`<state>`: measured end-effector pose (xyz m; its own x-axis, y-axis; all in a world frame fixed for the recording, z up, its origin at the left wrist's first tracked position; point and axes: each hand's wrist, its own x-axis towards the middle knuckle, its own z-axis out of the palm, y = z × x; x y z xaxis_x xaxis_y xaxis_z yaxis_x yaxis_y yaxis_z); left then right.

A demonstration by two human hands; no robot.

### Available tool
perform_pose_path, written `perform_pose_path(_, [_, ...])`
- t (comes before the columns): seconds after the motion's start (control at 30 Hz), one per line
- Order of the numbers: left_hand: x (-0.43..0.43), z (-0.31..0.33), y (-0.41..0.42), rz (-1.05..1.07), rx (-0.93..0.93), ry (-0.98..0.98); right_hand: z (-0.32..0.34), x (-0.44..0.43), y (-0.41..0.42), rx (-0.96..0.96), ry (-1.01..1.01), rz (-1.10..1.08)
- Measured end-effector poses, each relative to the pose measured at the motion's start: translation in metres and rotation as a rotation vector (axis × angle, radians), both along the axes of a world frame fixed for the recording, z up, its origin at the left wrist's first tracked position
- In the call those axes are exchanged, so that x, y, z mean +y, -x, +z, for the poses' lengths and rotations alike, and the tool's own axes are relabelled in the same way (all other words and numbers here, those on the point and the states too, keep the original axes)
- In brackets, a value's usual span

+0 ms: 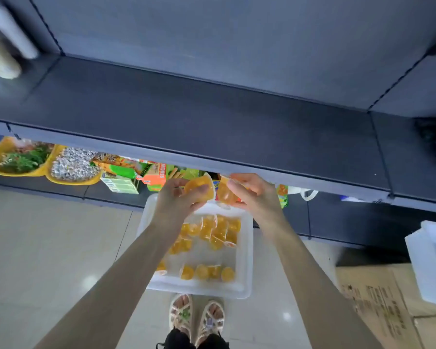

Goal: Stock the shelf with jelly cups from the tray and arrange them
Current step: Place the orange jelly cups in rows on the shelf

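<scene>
The dark shelf (186, 117) spans mid-frame, with open room above its flat top and its front lip just above the hands. Below that lip at centre, the left hand (179, 197) curls its fingers round an orange jelly cup (199, 188). The right hand (252, 192) pinches a second cup (225, 195) close beside it. Under them a white tray (248, 248) on the floor holds more jelly cups (212, 233). Snack boxes (121, 182) and yellow bowls (20, 173) fill the lower shelf at left; a white bin (433, 260) and cardboard (378, 298) crowd the lower right
</scene>
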<state>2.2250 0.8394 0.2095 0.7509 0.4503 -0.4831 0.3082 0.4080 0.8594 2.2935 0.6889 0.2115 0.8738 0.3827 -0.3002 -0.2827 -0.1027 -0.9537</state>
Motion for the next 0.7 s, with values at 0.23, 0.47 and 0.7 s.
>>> perform_pose_path(0.23, [0.021,0.152,-0.012,-0.061,-0.204,-0.359,0.164,0.016,-0.027,-0.226,-0.093,0.095])
perform_pose_path(0.47, [0.051,0.255,-0.031,0.014,-0.36,-0.539,0.273,0.044,-0.056,-0.49,-0.058,0.11])
perform_pose_path(0.7, [0.097,0.312,-0.067,-0.09,-0.47,-0.737,0.327,0.08,-0.094,-0.646,0.018,0.102])
